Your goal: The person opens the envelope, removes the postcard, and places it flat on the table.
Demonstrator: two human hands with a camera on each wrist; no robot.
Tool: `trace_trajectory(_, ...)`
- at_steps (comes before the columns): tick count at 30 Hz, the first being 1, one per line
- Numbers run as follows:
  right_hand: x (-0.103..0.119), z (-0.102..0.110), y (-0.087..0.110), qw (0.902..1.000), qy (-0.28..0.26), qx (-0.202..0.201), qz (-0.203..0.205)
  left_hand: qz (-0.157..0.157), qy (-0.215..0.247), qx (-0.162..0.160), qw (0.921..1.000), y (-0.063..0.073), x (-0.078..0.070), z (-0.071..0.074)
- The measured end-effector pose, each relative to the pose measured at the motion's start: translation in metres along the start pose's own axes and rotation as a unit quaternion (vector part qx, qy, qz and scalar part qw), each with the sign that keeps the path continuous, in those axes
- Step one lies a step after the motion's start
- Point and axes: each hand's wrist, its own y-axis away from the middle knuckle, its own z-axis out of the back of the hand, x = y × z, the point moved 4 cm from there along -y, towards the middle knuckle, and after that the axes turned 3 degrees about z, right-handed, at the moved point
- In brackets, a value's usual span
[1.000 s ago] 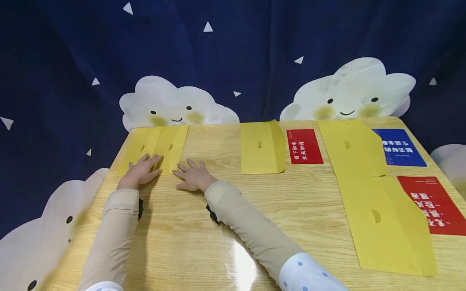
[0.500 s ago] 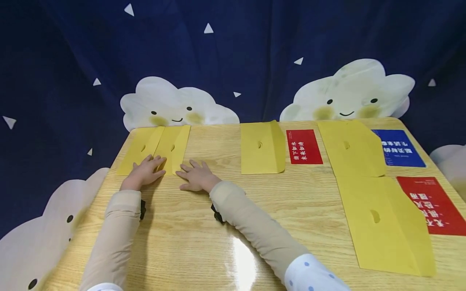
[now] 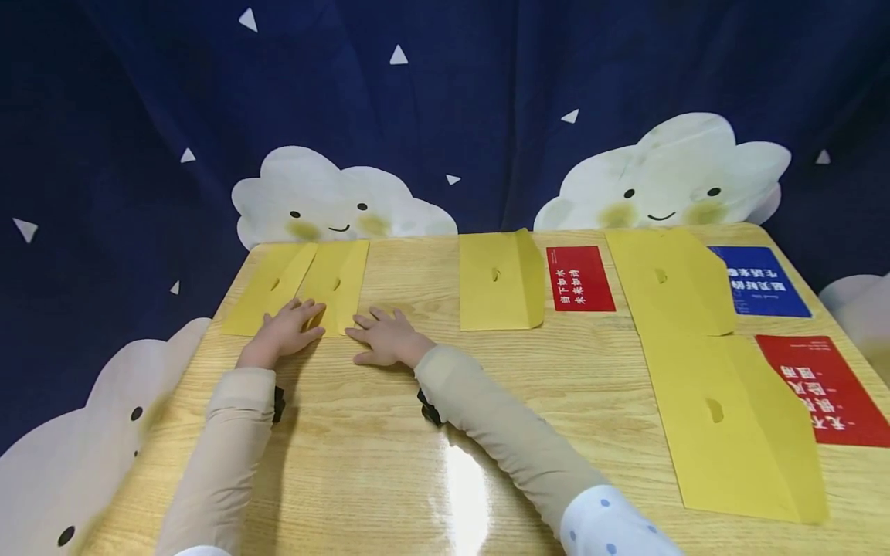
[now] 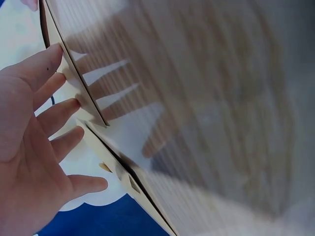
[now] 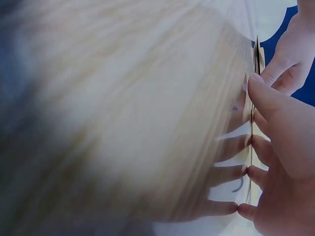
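Two yellow paper envelopes lie side by side at the table's back left: an outer one (image 3: 259, 297) and an inner one (image 3: 341, 270) right against it. Spread over the near part of the inner envelope, the left hand (image 3: 283, 332) rests with its fingers extended. Its fingertips meet the paper's surface in the left wrist view, where the left hand (image 4: 37, 132) shows from the side. At the inner envelope's near right corner, the right hand (image 3: 388, 340) lies with fingers fanned out. The right wrist view shows the right hand (image 5: 285, 147) with its fingertips down on the surface.
Farther right on the wooden table (image 3: 361, 455) lie a yellow envelope (image 3: 490, 301), a red card (image 3: 582, 282) and two more envelopes (image 3: 667, 301), overlapping a blue card (image 3: 772, 286) and another red card (image 3: 841, 394). A dark blue curtain (image 3: 487, 93) hangs behind.
Both hands have shifted slightly right, and the inner envelope has slid right with them. More of the outer envelope's flap side shows now. The things on the right have stayed put.
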Motion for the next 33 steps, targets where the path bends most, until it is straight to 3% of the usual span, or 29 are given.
trace_trajectory(11,-0.005,-0.002,0.009,1.0000,0.005,0.002,0.002,-0.005,0.004,-0.007,1.0000,0.000,-0.008,-0.001)
trace_trajectory(20,-0.008,-0.004,0.019,0.9999,-0.003,0.010,0.009,-0.007,0.035,-0.005,0.9993,-0.001,-0.006,0.003)
trace_trajectory(33,-0.010,-0.004,0.035,0.9995,0.003,0.033,0.004,-0.006,0.038,0.002,0.9993,-0.016,-0.002,0.008)
